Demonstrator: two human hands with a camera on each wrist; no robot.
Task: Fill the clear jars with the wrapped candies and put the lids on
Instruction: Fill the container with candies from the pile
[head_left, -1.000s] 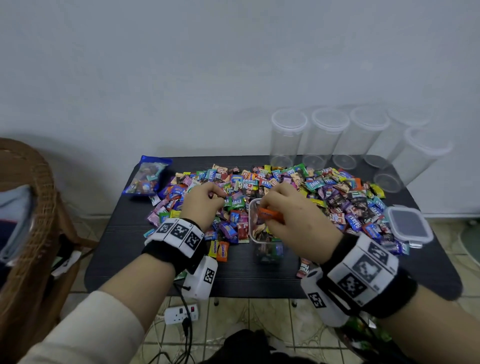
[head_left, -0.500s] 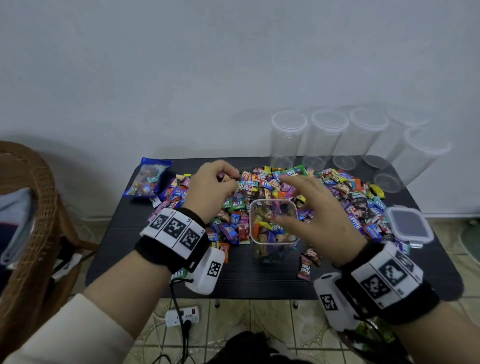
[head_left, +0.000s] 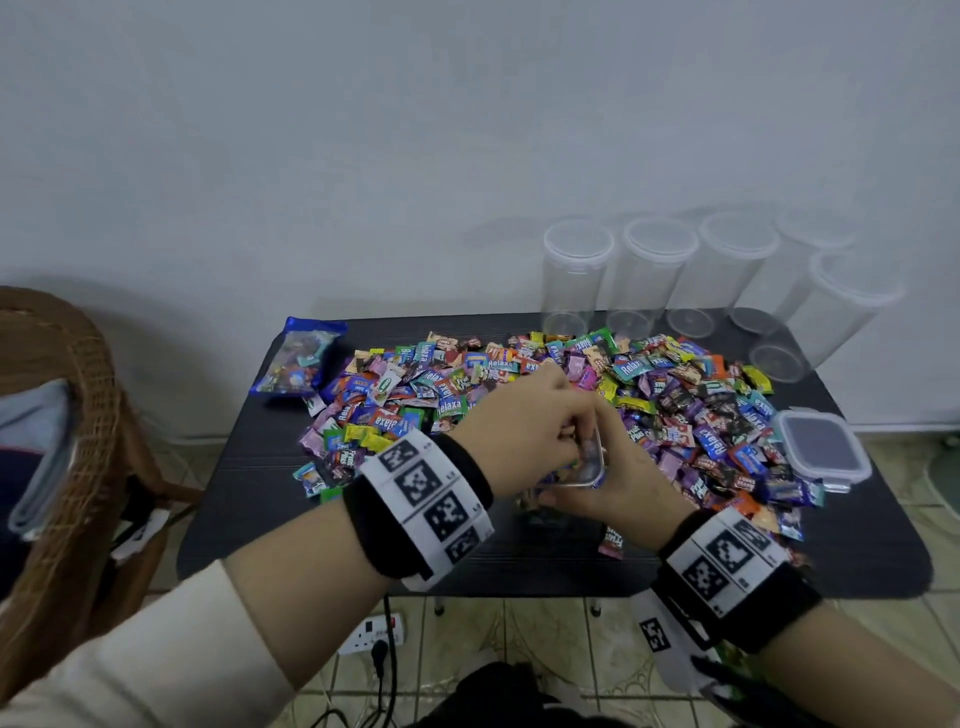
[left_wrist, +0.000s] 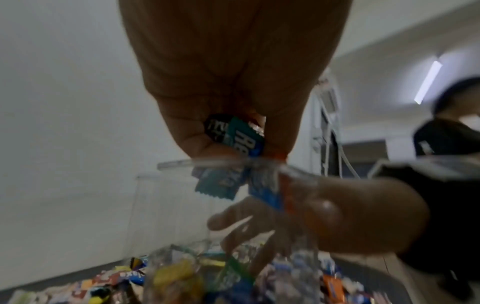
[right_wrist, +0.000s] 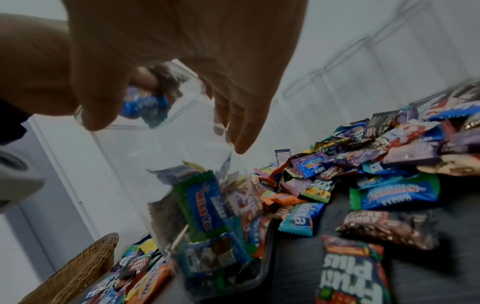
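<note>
Left hand (head_left: 524, 431) pinches a few wrapped candies (left_wrist: 235, 133) right over the mouth of the open jar (right_wrist: 202, 185), ready to drop them in, while the right hand (head_left: 618, 483) grips the jar's rim, steadying it on the bench (head_left: 519, 561).

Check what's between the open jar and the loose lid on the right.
Loose wrapped candies fill that stretch between jar and lid, per the head view.
</note>
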